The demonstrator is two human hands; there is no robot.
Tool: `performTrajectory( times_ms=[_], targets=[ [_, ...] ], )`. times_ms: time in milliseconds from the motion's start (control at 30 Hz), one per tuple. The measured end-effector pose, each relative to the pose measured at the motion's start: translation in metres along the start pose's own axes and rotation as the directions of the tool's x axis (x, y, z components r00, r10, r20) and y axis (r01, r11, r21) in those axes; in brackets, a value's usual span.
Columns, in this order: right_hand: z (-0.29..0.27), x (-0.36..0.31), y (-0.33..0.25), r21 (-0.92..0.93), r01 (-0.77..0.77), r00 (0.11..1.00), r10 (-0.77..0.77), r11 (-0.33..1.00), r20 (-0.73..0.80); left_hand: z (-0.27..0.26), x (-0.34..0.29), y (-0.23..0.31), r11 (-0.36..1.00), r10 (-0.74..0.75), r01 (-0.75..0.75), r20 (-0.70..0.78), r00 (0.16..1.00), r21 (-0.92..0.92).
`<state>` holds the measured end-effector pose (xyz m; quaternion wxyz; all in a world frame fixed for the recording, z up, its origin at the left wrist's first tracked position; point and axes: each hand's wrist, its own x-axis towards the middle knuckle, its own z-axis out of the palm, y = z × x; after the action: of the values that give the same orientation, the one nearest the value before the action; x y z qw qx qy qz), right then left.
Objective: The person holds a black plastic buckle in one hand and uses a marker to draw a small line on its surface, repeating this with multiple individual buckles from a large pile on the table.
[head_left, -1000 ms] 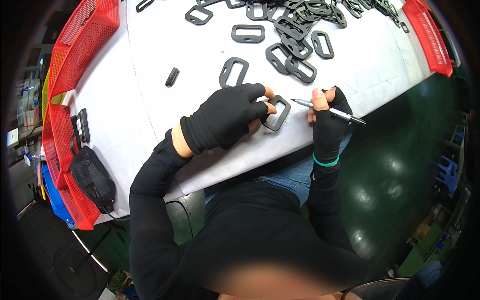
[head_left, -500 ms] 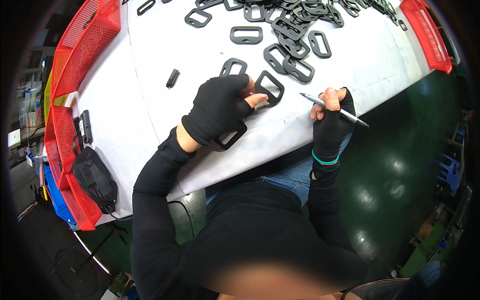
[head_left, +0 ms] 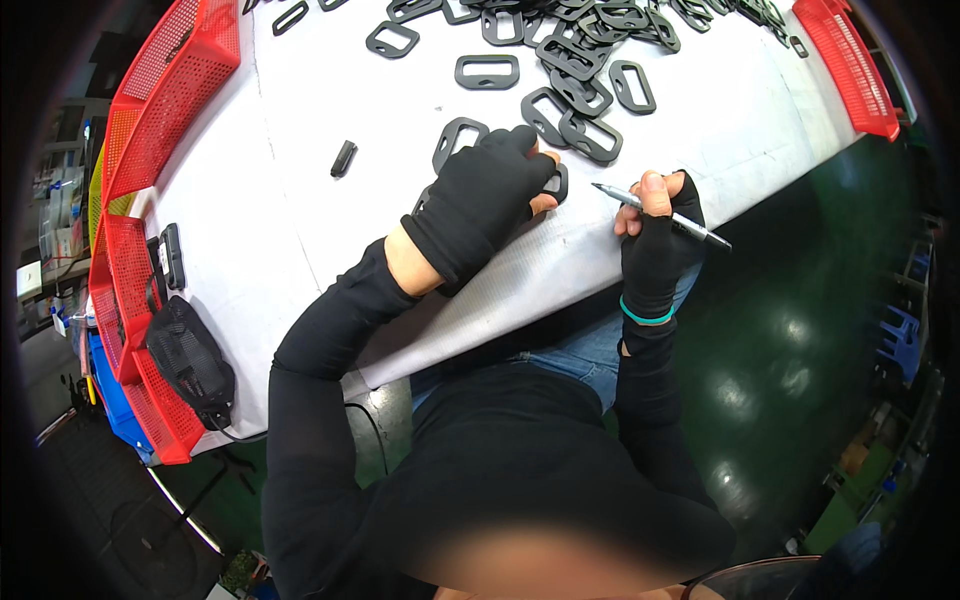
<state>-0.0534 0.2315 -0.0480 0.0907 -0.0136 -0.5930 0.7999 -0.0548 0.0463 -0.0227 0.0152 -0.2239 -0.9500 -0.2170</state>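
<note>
The fingers (head_left: 544,203) of the left hand (head_left: 485,200) are closing narrowly about the end of a black oblong frame (head_left: 562,182), which is lying mostly hidden beneath that hand near the centre of the frame. To the right of centre, the right hand (head_left: 658,225) is holding a silver-grey marker pen (head_left: 700,231) between thumb and bent fingers, its bare tip pointing left towards the held piece but staying apart from it. A teal band (head_left: 647,319) is circling the right wrist. Just above the left hand, another black frame (head_left: 458,142) is lying partly covered, while a loose pile of similar frames (head_left: 572,55) is spreading over the white-covered table (head_left: 300,120) at upper centre. A black pen cap (head_left: 343,158) is lying left of the hands. Red perforated baskets (head_left: 190,95) are lining the upper left, a red basket (head_left: 850,70) is standing at upper right, and a black mesh pouch (head_left: 190,350) is resting at left.
</note>
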Motion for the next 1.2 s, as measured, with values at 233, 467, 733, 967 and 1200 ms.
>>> performTrajectory(
  times_ms=[233,467,733,967,1200],
  targets=[
    [-0.001,0.000,-0.001,0.002,-0.001,1.000,0.001,1.000,-0.019,-0.020,0.007,-0.012,0.838,-0.220,0.240,0.098,0.971,-0.490],
    [-0.004,-0.004,-0.001,-0.133,-0.017,0.983,0.040,0.991,0.176,-0.007,-0.006,-0.005,0.591,-0.431,0.380,0.120,0.894,-0.712],
    [0.003,-0.006,0.001,-0.386,-0.029,0.986,0.091,0.922,0.142,0.005,-0.012,0.001,0.768,-0.354,0.243,-0.076,0.932,-0.593],
    [0.007,-0.005,0.004,-0.409,0.001,0.986,0.067,0.912,0.152,0.006,-0.012,-0.001,0.797,-0.319,0.206,-0.108,0.941,-0.567],
    [0.008,-0.005,0.004,-0.442,0.044,0.982,0.041,0.896,0.183,0.006,-0.013,-0.001,0.800,-0.318,0.198,-0.120,0.941,-0.566]
  ],
)
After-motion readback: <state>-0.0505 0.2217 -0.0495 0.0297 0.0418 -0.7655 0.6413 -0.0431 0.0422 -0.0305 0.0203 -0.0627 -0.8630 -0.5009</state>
